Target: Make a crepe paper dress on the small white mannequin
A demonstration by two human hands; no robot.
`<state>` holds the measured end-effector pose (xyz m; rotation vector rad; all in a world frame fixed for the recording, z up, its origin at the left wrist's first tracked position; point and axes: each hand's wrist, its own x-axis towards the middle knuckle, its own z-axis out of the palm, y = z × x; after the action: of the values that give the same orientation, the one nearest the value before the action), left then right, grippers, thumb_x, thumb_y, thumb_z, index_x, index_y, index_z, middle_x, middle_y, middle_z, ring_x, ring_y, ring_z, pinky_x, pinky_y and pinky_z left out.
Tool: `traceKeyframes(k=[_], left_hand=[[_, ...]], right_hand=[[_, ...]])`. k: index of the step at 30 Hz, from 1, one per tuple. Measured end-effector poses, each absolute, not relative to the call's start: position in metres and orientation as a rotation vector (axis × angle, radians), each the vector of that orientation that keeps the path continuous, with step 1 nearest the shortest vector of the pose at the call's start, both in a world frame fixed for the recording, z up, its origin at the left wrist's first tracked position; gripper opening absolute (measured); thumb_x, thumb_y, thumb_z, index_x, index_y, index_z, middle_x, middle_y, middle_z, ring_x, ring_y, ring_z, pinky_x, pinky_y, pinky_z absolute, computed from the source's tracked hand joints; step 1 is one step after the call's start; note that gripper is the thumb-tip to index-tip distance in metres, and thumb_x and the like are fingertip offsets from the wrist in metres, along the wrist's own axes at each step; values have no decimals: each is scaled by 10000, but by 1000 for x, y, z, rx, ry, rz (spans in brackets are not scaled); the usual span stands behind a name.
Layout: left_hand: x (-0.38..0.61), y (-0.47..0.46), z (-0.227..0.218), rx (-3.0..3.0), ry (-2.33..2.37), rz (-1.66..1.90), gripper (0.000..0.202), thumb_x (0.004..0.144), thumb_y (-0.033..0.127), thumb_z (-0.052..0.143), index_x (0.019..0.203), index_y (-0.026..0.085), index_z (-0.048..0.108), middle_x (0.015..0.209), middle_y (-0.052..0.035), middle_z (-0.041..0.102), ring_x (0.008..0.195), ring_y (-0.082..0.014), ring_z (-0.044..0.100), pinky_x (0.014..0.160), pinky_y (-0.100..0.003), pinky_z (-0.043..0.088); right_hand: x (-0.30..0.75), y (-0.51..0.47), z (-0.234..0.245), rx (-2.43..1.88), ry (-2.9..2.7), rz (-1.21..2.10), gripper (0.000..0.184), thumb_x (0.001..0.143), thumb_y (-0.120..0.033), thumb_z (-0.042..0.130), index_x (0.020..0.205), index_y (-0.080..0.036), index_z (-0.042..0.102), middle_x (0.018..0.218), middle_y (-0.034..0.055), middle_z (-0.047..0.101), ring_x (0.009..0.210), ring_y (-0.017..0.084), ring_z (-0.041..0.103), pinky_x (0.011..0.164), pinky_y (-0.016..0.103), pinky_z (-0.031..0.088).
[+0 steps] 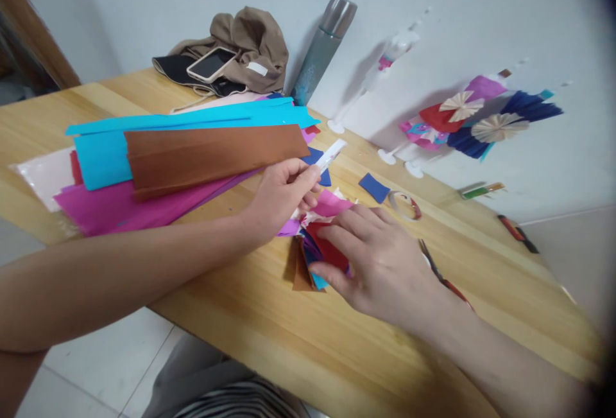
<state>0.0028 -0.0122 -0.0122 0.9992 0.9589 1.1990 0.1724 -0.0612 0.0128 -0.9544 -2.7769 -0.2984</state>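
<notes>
My left hand (286, 196) pinches a narrow white strip (332, 155) with small reddish marks, pointing up to the right. I cannot make out exactly what the strip is. Below it on the table lies a small heap of cut crepe paper pieces (332, 248) in red, pink, purple, blue and brown. My right hand (373, 254) rests over this heap, thumb on the near side and bent fingers on top, gripping the pieces. The palm hides part of them. Large folded crepe paper sheets, brown (216, 155), turquoise (103, 158) and magenta (110, 209), lie left of my hands.
A roll of tape (405, 205), a blue paper piece (374, 187) and scissors (445, 280) lie to the right. Behind stand a grey flask (322, 52), a brown cloth bag (262, 45) with a phone (212, 63), and white stands with paper decorations (437, 119). A cutter (517, 233) lies far right.
</notes>
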Motion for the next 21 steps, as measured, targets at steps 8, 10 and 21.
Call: traceKeyframes(k=[8,10,21], left_hand=[[2,-14,-13,1020,949,1195,286,962,174,545,680,139,574,557,16,583,496,-62,548,523,-170,454],[2,-14,-13,1018,937,1203,281,960,175,549,683,141,578,563,15,587,497,-64,554,526,-175,460],[2,-12,-17,1031,917,1193,279,968,190,538,695,146,571,535,14,581,465,-78,547,480,-187,449]], right_hand=[[175,-40,11,-1044,-2668,-286,197,917,-141,502,850,-161,687,753,74,673,692,194,581,620,330,374],[175,-36,12,-1049,-2703,-195,190,922,-160,503,879,-158,688,797,87,685,741,207,606,640,330,410],[177,-15,8,-1011,-2667,47,150,907,-154,571,798,-208,658,759,68,699,691,205,631,629,352,477]])
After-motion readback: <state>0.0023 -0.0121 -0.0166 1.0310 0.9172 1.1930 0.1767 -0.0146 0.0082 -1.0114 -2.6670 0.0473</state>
